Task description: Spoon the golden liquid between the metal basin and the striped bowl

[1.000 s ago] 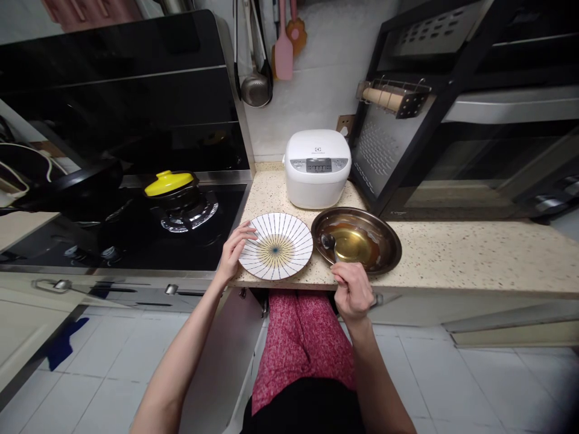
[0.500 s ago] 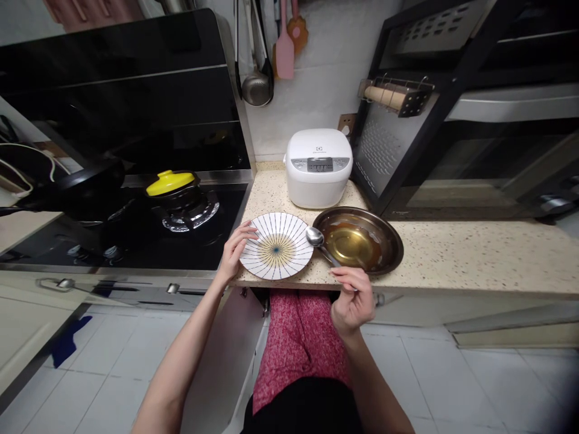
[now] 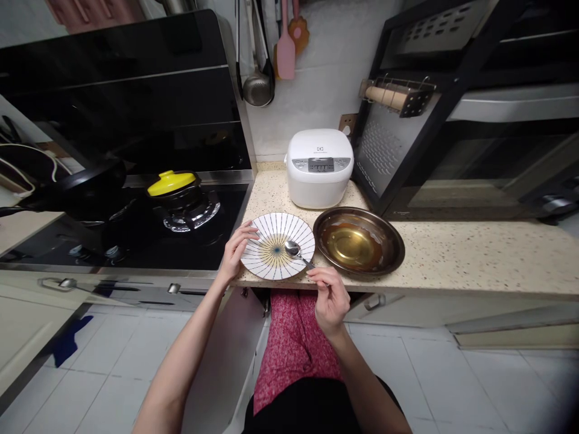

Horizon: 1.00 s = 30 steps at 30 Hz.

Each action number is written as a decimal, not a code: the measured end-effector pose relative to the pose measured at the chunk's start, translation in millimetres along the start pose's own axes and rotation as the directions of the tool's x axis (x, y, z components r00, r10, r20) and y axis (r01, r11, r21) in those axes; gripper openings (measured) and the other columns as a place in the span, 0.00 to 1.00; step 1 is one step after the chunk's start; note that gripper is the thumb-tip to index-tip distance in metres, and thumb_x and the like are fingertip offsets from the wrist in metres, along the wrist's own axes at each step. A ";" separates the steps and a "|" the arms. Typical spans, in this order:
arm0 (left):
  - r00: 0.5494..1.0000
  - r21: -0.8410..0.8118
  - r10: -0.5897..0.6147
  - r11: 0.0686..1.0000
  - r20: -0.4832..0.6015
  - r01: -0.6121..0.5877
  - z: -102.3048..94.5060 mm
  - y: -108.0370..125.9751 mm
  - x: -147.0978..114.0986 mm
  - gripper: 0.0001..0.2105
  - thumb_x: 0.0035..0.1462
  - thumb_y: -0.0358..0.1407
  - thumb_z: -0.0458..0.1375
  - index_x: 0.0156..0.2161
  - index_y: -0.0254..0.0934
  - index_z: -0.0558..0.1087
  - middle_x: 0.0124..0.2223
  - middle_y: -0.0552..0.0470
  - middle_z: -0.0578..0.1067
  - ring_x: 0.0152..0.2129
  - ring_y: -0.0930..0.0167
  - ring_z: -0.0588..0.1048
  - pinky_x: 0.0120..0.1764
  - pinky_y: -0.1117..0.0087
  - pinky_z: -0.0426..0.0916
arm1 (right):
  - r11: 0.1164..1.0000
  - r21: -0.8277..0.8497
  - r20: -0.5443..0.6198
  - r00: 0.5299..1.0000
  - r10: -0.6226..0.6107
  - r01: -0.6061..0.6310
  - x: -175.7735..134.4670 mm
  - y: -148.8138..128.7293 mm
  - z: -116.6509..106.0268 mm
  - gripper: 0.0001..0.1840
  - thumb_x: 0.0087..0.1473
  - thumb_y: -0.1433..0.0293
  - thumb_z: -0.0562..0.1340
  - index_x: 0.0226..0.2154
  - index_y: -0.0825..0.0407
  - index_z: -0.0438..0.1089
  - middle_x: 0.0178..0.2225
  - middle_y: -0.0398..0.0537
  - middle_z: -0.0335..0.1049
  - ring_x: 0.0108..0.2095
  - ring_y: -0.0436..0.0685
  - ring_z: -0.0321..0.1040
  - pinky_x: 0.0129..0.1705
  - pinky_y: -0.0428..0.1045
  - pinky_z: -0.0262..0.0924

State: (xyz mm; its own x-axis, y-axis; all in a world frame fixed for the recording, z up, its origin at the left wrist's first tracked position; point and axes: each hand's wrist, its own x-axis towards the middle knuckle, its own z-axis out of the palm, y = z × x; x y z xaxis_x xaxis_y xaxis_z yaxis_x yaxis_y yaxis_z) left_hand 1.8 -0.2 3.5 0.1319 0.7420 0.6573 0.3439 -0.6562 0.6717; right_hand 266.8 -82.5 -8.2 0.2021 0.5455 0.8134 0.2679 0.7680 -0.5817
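Pinched between the right hand's (image 3: pixel 332 296) thumb and fingers is the handle of a metal spoon (image 3: pixel 293 248), its bowl ahead and left of that grip, over the striped ceramic plate (image 3: pixel 262 265); whether it touches the plate cannot be told. Across the plate from this grip, the left hand (image 3: pixel 236 248) lays its fingers over the rim; its thumb is hidden, so how far it closes cannot be told. Ahead and right of the spoon grip sits a metal basin (image 3: pixel 393 241), golden brown inside. Farther ahead, past plate and basin, a white rice cooker (image 3: pixel 319 187) stands on the speckled countertop (image 3: pixel 474 253). Well left of both hands is a yellow-lidded pot (image 3: pixel 170 182) on the gas hob (image 3: pixel 145 253).
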 end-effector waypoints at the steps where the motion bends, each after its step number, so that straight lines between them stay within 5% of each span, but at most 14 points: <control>1: 1.000 0.001 0.000 1.000 0.000 0.000 -0.1 0.3 0.0 0.20 0.72 0.46 0.50 0.43 0.38 0.82 0.54 0.42 0.80 0.66 0.53 0.68 0.69 0.42 0.58 | 1.000 -0.002 0.005 1.000 0.014 -0.014 0.1 -0.7 0.7 0.10 0.69 0.73 0.56 0.38 0.49 0.72 0.34 0.47 0.77 0.36 0.56 0.76 0.39 0.54 0.71; 30: 1.000 0.015 -0.016 1.000 -0.003 0.016 0.0 -2.4 -0.6 0.20 0.72 0.47 0.50 0.43 0.39 0.82 0.54 0.42 0.80 0.66 0.53 0.68 0.69 0.42 0.58 | 0.987 0.002 0.061 0.986 0.158 -0.159 1.8 -2.8 11.4 0.12 0.70 0.70 0.56 0.35 0.49 0.71 0.34 0.47 0.77 0.37 0.56 0.77 0.41 0.52 0.72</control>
State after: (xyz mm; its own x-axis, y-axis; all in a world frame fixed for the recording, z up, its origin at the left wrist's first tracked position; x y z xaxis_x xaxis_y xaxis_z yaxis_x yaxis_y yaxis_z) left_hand 0.9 1.0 1.5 0.1235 0.7521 0.6474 0.3595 -0.6420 0.6772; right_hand 255.6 -79.9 -5.0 0.1844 0.6795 0.7102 0.2304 0.6725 -0.7033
